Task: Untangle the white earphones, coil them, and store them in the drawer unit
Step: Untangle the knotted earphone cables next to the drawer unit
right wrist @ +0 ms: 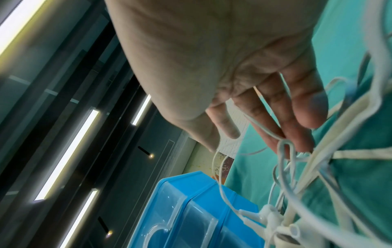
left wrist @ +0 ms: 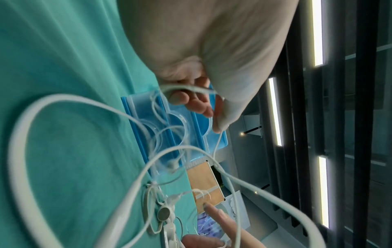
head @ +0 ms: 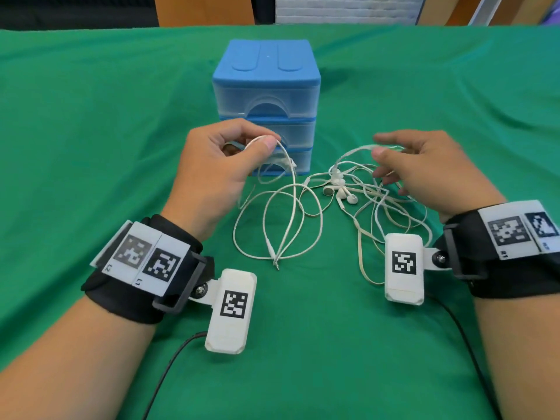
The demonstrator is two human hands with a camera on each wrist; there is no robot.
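Observation:
The white earphones (head: 303, 207) lie tangled on the green cloth in front of the blue drawer unit (head: 266, 74), whose three clear drawers are closed. My left hand (head: 268, 142) pinches one cable strand between thumb and forefinger, lifted in front of the unit, and loops hang from it down to the jack plug (head: 275, 263). My right hand (head: 377, 145) holds another strand at its thumb tip, other fingers spread over the denser tangle (head: 381, 204). Several earbuds (head: 339, 189) lie bunched between the hands. The left wrist view shows the left hand (left wrist: 203, 107) holding the strand; the right wrist view shows the right hand (right wrist: 222, 141) above the earbuds (right wrist: 271, 216).
A green cloth (head: 91, 131) covers the whole table. White camera modules (head: 231, 310) hang from both wrist straps, and black leads (head: 169, 368) trail toward the near edge. Wooden furniture (head: 206, 9) stands beyond the far edge.

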